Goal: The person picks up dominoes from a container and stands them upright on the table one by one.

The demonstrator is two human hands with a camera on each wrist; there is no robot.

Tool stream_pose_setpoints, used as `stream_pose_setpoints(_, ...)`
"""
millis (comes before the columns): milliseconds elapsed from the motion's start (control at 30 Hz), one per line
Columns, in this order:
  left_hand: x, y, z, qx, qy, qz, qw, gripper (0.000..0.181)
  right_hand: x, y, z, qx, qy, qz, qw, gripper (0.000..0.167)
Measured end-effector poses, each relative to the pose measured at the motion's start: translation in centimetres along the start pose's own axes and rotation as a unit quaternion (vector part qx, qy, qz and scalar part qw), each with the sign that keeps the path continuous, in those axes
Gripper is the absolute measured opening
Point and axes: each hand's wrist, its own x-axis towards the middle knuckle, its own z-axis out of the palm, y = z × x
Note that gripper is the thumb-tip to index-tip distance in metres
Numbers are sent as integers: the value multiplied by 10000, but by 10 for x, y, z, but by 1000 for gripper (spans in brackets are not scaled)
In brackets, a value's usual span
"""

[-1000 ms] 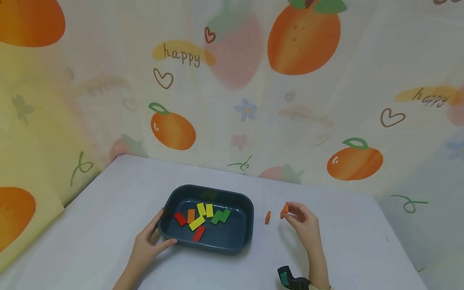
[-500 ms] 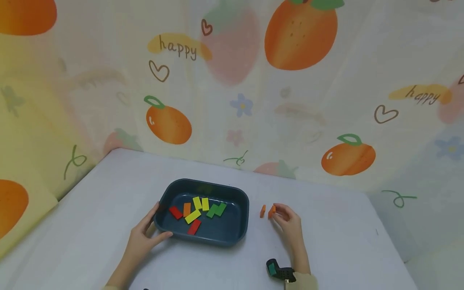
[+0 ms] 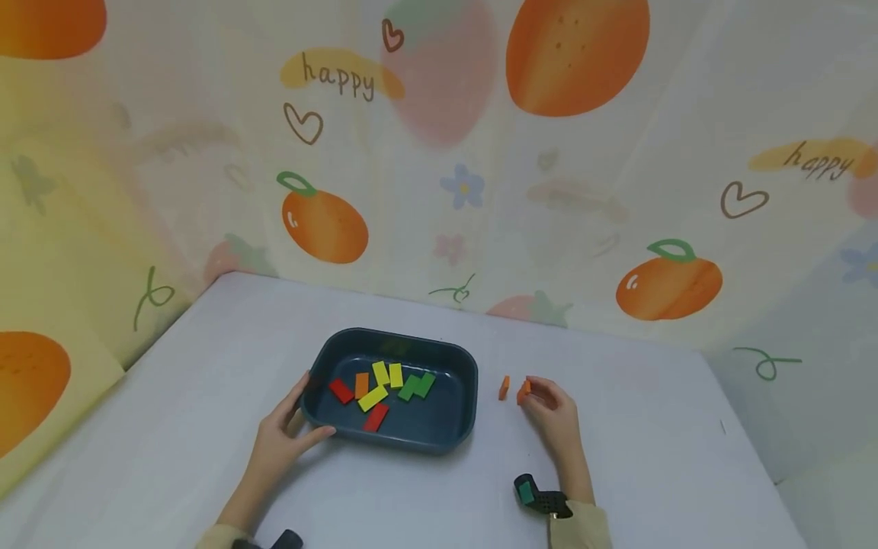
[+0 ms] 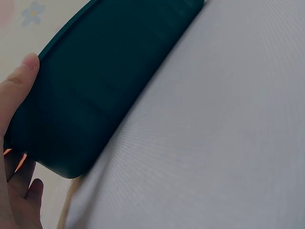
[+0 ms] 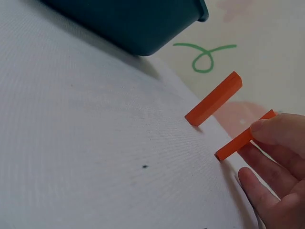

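fruit-print cloth (image 3: 583, 252) backs a table (image 3: 658, 435). head view: the left hand (image 3: 277, 436) grips a tray (image 3: 439, 444) of eight blocks (image 3: 373, 399) — two red, one orange, three yellow, two green. left wrist: thumb (image 4: 25, 75) at its rim. right wrist: one orange block (image 5: 213, 100) looks done, standing outside; the right hand (image 5: 286, 174) pinches a second block (image 5: 236, 144) — seemingly not yet placed.

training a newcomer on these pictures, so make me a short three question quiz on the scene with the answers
1. How many flat rectangular yellow blocks lie in the dark teal, rounded rectangular tray?
2. True or false: the person's left hand grips the tray.
3. What does the right hand pinch? a) a green block b) a rectangular orange block c) a red block

Key: 1. Three; 2. True; 3. b
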Motion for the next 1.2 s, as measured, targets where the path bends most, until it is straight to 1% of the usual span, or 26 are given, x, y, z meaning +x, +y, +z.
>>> stream_pose_setpoints(167,0,0,1,-4,-28,-92,10000,87,1,2,-1,155,-23,-208,9997,28)
stream_pose_setpoints(300,0,1,0,65,-48,-207,9998,86,2,4,0,156,-80,-248,9995,28)
stream_pose_setpoints(500,-1,0,0,112,-51,-216,9997,86,1,3,1,83,-61,-69,9999,29)
stream_pose_setpoints(633,-1,0,1,86,-62,-211,9997,86,1,2,1,158,-28,35,9999,30)
stream_pose_setpoints(833,0,0,1,76,-53,-79,9999,86,2,3,0,240,-29,8,9997,32)
stream_pose_setpoints(1000,0,0,1,20,-49,-107,9999,87,2,2,0,108,13,117,9999,34)
stream_pose_setpoints(1100,0,0,1,-8,-58,-121,9999,87,3,-1,-1,155,-10,227,9996,39)
stream_pose_setpoints(1200,0,0,0,-15,-57,-74,10000,86,3,-11,-3,177,101,203,9996,44)
